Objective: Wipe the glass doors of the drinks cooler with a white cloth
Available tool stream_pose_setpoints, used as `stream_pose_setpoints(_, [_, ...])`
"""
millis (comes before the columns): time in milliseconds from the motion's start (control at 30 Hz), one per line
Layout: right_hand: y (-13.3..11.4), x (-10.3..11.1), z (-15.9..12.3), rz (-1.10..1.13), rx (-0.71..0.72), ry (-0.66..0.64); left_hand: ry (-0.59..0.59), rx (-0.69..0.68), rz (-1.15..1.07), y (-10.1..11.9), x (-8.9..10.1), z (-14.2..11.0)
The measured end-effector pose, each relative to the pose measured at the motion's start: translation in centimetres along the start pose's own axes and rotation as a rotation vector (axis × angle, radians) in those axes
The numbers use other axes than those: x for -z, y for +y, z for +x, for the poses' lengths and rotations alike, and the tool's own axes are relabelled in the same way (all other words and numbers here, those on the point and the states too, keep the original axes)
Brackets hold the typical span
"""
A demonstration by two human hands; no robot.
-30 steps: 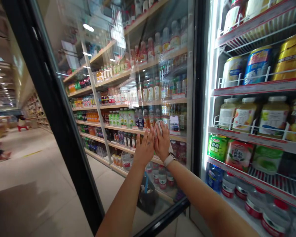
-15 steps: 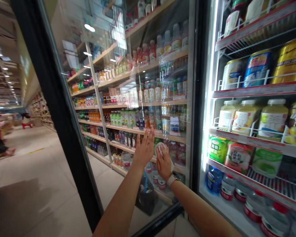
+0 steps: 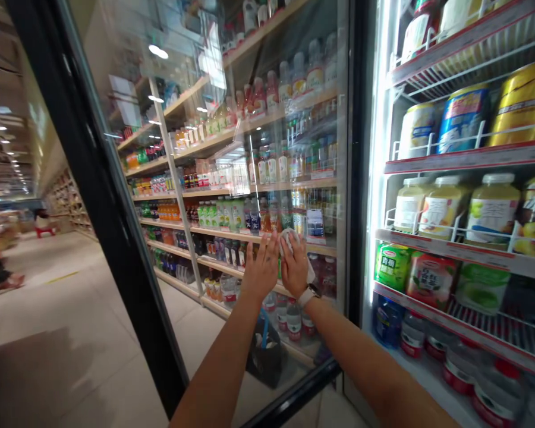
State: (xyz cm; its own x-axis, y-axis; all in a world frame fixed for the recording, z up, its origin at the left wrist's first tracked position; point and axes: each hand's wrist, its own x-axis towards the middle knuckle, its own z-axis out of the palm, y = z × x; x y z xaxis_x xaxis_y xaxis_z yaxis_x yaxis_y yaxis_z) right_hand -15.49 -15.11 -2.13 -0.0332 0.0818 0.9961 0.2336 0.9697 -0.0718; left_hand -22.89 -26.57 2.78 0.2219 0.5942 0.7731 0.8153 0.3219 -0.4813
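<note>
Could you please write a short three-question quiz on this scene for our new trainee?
1. Which hand holds the white cloth against the glass door?
2. True or false: a watch is worn on the right wrist.
3. What shows through the glass beyond the left hand?
a) racks of shoes
b) shelves of drinks
c) rows of books

Key:
1. The right hand.
2. True.
3. b
</note>
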Motion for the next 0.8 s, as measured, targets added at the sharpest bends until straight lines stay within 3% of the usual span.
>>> stream_pose_setpoints(233, [-0.3, 0.3, -5.6, -0.012, 0.006, -0.042, -0.029, 0.014, -0.019, 0.2, 0.1, 0.0])
stream_pose_setpoints(367, [-0.5, 0.5, -6.8, -0.013, -0.012, -0.054, -0.026, 0.014, -0.016, 0.3, 0.1, 0.0])
stream_pose_setpoints(467, [-0.4, 0.7, -5.1, -0.012, 0.013, -0.076, -0.009, 0.008, -0.002, 0.3, 0.0, -0.1])
stream_pose_setpoints(700, [0.3, 0.4, 4.2, -0.005, -0.010, 0.021, 0.000, 0.007, -0.028, 0.0, -0.3, 0.0])
stream_pose_setpoints(800, [0.3, -0.1, 5.1, -0.022, -0.038, 0.054, -0.007, 0.005, -0.028, -0.1, -0.4, 0.0])
